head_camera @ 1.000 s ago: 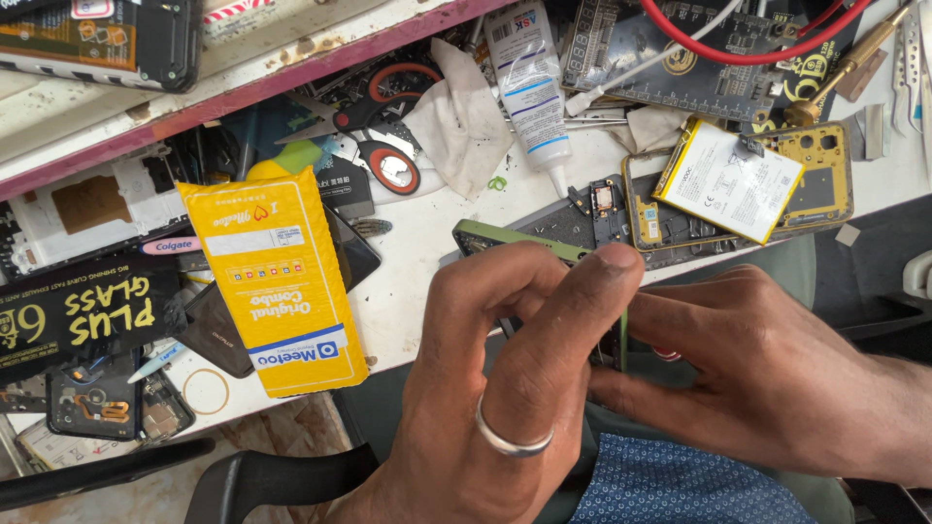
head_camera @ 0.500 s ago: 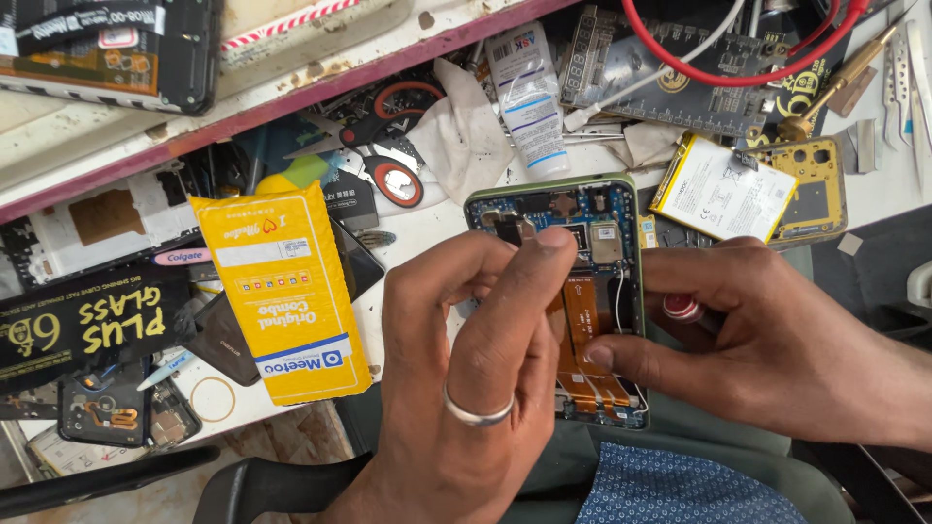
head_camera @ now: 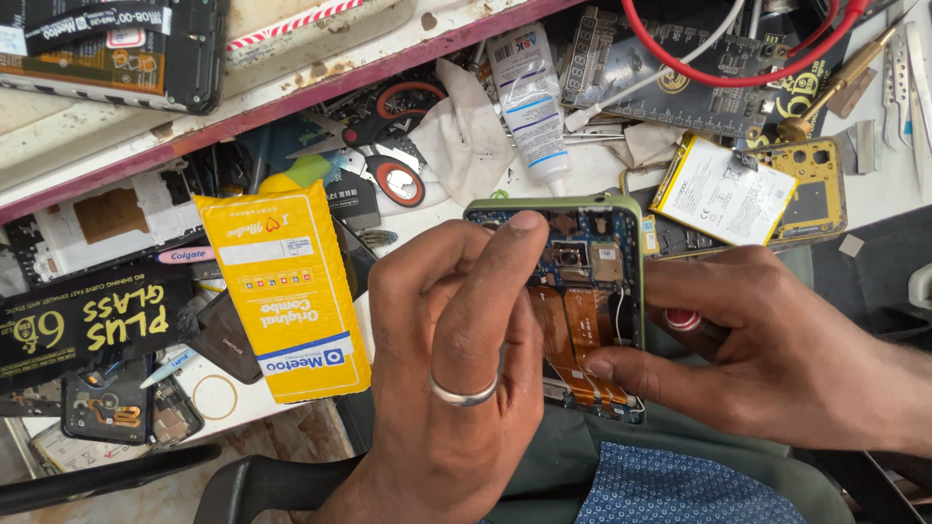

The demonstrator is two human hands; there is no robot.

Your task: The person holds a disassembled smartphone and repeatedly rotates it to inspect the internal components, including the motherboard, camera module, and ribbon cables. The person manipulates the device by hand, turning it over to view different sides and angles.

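An opened phone [head_camera: 594,281] with a green frame lies face down over my lap, its blue circuit board and orange flex cables exposed. My left hand [head_camera: 456,369], wearing a silver ring, rests on the phone's left side, with a fingertip pressing the board's top left corner. My right hand [head_camera: 767,349] grips the phone's right edge, its thumb on the orange flex cable near the bottom. A red-tipped tool [head_camera: 682,320] sits tucked under my right fingers.
A yellow parts packet [head_camera: 282,291] lies left of my hands. Behind the phone are a white glue bottle [head_camera: 527,97], scissors with red handles [head_camera: 388,146], a loose battery in a gold frame [head_camera: 738,194], a dark circuit board with red wire [head_camera: 699,58] and tweezers [head_camera: 898,78].
The phone was edge-on behind my hands, then turned flat with its open back up. My left fingertip has settled on the board's top corner and my right thumb on the flex cable.
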